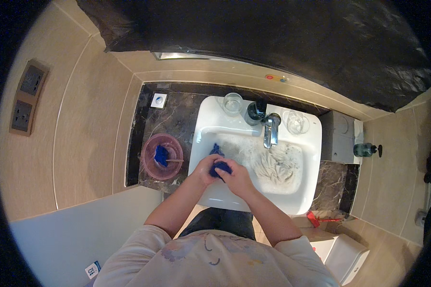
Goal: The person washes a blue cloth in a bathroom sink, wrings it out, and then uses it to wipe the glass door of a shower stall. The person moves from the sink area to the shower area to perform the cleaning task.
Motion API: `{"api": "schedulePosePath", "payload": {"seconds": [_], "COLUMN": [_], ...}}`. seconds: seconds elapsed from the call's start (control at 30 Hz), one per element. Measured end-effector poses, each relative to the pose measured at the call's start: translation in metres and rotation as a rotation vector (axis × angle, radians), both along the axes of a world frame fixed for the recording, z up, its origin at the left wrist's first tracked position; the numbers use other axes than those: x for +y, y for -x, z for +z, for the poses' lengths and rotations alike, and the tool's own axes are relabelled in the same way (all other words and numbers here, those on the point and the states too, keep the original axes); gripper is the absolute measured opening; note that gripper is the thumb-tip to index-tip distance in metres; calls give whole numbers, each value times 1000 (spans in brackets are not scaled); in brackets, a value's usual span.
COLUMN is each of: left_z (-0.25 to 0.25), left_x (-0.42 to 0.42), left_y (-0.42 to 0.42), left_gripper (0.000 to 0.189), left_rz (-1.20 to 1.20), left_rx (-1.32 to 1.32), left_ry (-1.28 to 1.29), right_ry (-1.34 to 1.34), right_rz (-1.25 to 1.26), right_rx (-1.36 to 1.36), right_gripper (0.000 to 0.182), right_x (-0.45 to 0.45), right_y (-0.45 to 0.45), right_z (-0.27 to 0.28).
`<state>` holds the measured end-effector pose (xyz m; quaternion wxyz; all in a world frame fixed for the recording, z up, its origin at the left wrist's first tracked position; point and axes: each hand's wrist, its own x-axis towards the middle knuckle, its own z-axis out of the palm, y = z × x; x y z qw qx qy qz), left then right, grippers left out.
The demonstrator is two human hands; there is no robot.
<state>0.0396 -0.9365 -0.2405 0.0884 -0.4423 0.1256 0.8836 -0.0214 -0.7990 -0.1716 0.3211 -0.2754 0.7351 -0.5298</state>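
Both hands are together over the left front part of a white washbasin (219, 203). My left hand (204, 171) and my right hand (237, 177) grip a bunched dark blue cloth (221, 171) between them. Past my fingers, a wet blue end of fabric (216, 149) hangs toward the sudsy water (237, 149); whether it belongs to the same piece I cannot tell. A crumpled whitish cloth (276, 168) lies in the foamy water at the right of the basin. Above it reaches the chrome faucet (271, 131).
Left of the basin, a pink plastic bowl (149, 170) holds a blue cloth (161, 156) and a stick-like handle (175, 160). Two clear glasses (232, 103) (297, 122) and a dark pump bottle (255, 113) stand on the back rim. A grey box (336, 136) and a green pump bottle (364, 150) are at right.
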Motion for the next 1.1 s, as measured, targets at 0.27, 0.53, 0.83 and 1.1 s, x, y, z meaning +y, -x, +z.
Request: {"api": "schedulePosePath", "payload": {"seconds": [0.27, 0.53, 0.83, 1.1], "left_z": [40, 40, 38, -10], "left_x": [28, 22, 9, 32], "left_y": [11, 4, 0, 15], "left_gripper": [36, 61, 88, 28], "left_rz": [59, -175, -370, 64], "left_rx": [51, 129, 239, 193], "left_ry": [-79, -193, -120, -109], "right_ry": [164, 418, 191, 165], "right_rz": [-440, -195, 273, -389], "right_rx": [-615, -944, 798, 355], "right_gripper": [38, 36, 26, 23], "right_x": [12, 8, 1, 0], "right_y": [37, 29, 33, -11], "right_z": [-67, -37, -21, -31]}}
